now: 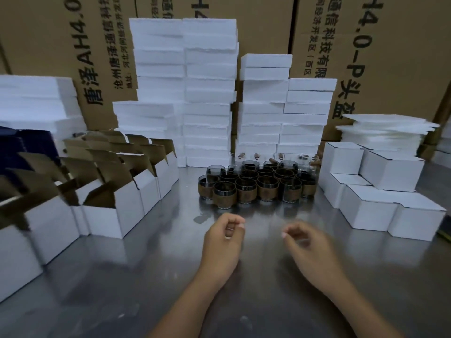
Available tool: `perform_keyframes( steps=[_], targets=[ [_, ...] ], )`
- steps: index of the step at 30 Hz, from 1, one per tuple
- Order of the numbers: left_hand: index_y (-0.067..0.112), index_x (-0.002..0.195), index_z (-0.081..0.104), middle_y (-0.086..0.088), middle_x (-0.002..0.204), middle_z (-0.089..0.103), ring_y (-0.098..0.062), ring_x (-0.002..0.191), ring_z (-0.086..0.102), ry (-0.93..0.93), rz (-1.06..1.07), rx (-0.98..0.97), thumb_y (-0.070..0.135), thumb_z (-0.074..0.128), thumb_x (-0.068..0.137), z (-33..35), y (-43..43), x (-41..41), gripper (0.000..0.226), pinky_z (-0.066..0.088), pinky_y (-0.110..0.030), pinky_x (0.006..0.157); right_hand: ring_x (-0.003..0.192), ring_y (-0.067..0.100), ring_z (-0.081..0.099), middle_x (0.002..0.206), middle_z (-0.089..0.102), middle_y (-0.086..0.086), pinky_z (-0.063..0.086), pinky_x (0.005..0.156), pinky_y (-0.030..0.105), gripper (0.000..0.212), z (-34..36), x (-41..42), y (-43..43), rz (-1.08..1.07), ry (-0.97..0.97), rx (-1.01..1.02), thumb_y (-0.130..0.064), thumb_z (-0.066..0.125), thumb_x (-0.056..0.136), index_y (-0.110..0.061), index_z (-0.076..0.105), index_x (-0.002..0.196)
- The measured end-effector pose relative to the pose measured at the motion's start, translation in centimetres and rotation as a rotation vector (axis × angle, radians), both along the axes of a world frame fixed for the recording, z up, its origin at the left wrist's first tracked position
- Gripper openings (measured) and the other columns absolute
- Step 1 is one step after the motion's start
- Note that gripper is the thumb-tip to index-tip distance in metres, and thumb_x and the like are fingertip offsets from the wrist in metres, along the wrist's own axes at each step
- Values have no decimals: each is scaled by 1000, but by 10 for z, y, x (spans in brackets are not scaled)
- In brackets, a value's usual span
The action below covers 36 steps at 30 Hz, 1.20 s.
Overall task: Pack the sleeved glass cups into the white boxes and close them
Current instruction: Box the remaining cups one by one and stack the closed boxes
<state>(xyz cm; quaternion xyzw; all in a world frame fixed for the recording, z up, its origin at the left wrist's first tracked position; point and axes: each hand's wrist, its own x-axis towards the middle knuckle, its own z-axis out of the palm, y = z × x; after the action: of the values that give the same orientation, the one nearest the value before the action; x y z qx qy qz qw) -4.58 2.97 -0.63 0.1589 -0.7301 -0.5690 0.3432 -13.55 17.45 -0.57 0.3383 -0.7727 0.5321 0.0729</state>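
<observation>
Over the desk's (146,276) front middle, left hand (223,242) and right hand (307,250) hang loosely curled, apparently empty, before sleeved cups (256,184).

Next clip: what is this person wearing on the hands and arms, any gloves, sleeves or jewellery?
Nothing that shows. The left hand and right hand are ungloved, both forearms are bare to the frame's bottom edge, and no ring, watch or bracelet is visible.
</observation>
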Motion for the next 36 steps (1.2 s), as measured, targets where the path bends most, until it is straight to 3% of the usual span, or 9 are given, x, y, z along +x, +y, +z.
perform_keyframes(
  steps=[6, 8, 11, 13, 15, 20, 25, 30, 36],
  targets=[
    [26, 82, 59, 10, 80, 59, 9, 70, 53, 51, 110, -62, 3, 54, 90, 5, -8, 9, 24, 39, -3, 61, 66, -8, 56, 69, 62, -8, 39, 62, 3, 32, -9, -10, 10, -106, 21, -74, 4, 63, 83, -24, 58, 69],
    [27, 82, 57, 10, 80, 58, 11, 69, 52, 77, 178, -89, 2, 55, 89, 9, -20, 14, 27, 39, -4, 62, 66, -8, 56, 70, 62, -8, 39, 62, 3, 33, -10, -12, 10, -116, 7, -101, 5, 63, 83, -24, 58, 68],
    [28, 89, 56, 8, 91, 58, 1, 85, 53, 59, 307, -218, 5, 56, 89, 13, -52, 27, 24, 37, -8, 72, 64, -7, 55, 69, 61, -6, 39, 61, 3, 31, -11, -14, 10, -122, -9, -111, 3, 62, 84, -23, 58, 68],
    [23, 107, 55, 6, 109, 53, -7, 102, 48, -18, 428, -363, 11, 58, 90, 15, -79, 42, 21, 35, -18, 86, 62, -8, 54, 68, 61, -5, 39, 60, 3, 30, -12, -15, 10, -121, -12, -120, 4, 62, 84, -22, 58, 68],
    [18, 120, 51, 3, 119, 47, -13, 114, 43, -79, 570, -481, 15, 60, 89, 17, -106, 56, 32, 35, -28, 92, 60, -8, 53, 68, 61, -5, 38, 59, 3, 29, -12, -16, 9, -119, -9, -115, 3, 62, 84, -21, 58, 68],
    [9, 128, 46, -16, 127, 47, -33, 120, 41, -229, 827, -596, 17, 69, 83, 20, -146, 79, 51, 40, -48, 97, 59, -4, 53, 66, 60, -7, 39, 58, 5, 28, -14, -18, 7, -122, -16, -109, 0, 63, 84, -22, 59, 67],
    [12, 131, 43, -18, 118, 58, -40, 118, 47, -421, 809, -593, 20, 71, 82, 10, -158, 83, 57, 31, -55, 104, 59, -4, 52, 66, 60, -6, 39, 58, 6, 29, -15, -19, 6, -114, -21, -114, 1, 63, 84, -22, 58, 67],
    [17, 128, 45, -12, 97, 63, -34, 104, 52, -415, 757, -699, 5, 63, 86, 11, -151, 82, 47, 26, -50, 105, 58, -6, 51, 67, 59, -6, 39, 58, 5, 29, -14, -18, 7, -96, -38, -123, 3, 62, 84, -20, 58, 68],
    [20, 129, 46, -8, 108, 62, -25, 105, 42, -346, 631, -681, 13, 60, 90, 18, -123, 72, 42, 34, -44, 97, 59, -5, 51, 67, 59, -4, 39, 59, 6, 26, -14, -18, 6, -83, -42, -105, 3, 61, 85, -18, 59, 70]
  ],
)
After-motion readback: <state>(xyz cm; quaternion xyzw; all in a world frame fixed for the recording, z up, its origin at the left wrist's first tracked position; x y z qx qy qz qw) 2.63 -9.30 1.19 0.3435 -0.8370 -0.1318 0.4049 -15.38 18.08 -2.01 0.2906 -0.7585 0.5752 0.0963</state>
